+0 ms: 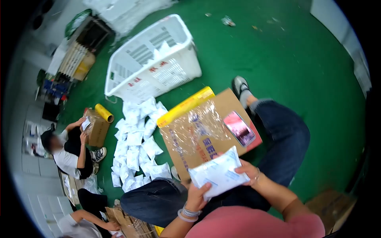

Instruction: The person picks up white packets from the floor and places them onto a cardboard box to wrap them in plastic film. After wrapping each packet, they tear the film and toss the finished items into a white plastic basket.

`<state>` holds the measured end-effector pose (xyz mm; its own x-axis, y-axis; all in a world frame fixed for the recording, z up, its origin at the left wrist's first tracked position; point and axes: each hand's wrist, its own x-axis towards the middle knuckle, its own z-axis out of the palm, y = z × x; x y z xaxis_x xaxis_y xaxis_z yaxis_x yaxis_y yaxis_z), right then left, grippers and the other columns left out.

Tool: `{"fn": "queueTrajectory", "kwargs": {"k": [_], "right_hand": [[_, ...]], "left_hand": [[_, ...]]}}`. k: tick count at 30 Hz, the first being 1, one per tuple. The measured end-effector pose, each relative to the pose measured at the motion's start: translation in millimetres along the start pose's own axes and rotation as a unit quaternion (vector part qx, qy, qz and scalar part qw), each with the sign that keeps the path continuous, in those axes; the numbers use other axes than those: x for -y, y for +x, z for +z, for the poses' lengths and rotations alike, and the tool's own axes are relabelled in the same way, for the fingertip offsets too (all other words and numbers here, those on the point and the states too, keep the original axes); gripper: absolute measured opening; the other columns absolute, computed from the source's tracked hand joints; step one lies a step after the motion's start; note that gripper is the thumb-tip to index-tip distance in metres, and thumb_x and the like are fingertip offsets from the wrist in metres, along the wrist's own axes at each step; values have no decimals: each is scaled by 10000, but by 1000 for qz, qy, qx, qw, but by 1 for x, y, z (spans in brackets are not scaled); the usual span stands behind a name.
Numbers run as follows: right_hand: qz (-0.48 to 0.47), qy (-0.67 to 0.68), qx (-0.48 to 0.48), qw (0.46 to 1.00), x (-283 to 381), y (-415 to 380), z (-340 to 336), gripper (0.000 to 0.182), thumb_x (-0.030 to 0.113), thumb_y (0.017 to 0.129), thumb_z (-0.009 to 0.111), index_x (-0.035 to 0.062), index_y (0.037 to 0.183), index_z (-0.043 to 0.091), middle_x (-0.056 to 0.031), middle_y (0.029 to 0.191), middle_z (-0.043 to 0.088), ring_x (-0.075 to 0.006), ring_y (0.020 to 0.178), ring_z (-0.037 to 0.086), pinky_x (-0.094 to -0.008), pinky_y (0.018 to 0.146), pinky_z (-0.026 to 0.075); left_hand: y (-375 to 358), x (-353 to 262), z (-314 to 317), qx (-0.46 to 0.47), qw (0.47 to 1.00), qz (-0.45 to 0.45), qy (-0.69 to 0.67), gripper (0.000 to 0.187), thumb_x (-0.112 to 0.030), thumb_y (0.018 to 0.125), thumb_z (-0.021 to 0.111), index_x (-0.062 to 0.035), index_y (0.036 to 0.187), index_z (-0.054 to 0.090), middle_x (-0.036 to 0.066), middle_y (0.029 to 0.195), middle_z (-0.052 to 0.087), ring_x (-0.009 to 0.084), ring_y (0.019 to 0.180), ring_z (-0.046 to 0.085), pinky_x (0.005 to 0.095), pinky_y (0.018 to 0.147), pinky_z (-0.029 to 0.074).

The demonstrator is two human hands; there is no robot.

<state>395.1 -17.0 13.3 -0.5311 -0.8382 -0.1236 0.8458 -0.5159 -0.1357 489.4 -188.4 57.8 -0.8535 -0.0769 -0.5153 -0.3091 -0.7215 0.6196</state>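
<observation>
A white packet with faint blue print is held between my two hands, above the near edge of a cardboard box. My left hand grips its lower left side, thumb on top. At its right end, my right hand is closed on it. On the box lie crumpled clear plastic film, a yellow roll along the far edge and a phone with a lit pink screen. Many similar white packets are piled on the floor left of the box.
A large white plastic basket stands beyond the pile. At the left, a person in a cap sits by another box with a yellow roll. Another person is at lower left, near flattened cardboard.
</observation>
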Motion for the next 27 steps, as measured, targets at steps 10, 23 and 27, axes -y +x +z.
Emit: {"fn": "queueTrajectory", "kwargs": {"k": [10, 23, 27], "right_hand": [[-100, 139, -108, 979, -23, 47, 21, 723, 590, 858, 314, 22, 1304, 358, -167, 1299, 426, -332, 1196, 397, -445, 1027, 258], [-78, -515, -221, 825, -12, 52, -36, 207, 101, 893, 478, -35, 1013, 578, -107, 847, 649, -134, 785, 609, -234, 729, 476], [-34, -640, -134, 755, -41, 56, -52, 204, 116, 855, 546, -31, 993, 576, -108, 820, 653, -134, 733, 615, -243, 679, 487]], "left_hand": [[16, 17, -1, 63, 969, -116, -209, 540, -243, 884, 500, -53, 1329, 262, 162, 1309, 390, 312, 1198, 405, 503, 995, 322], [80, -126, -30, 38, 961, -65, -267, 518, -129, 871, 480, 8, 1316, 254, 208, 1286, 394, 349, 1156, 444, 462, 960, 405], [197, -249, 12, 241, 964, 82, -79, 701, -394, 830, 568, -51, 1343, 233, 238, 1290, 355, 412, 1138, 428, 540, 953, 370]]}}
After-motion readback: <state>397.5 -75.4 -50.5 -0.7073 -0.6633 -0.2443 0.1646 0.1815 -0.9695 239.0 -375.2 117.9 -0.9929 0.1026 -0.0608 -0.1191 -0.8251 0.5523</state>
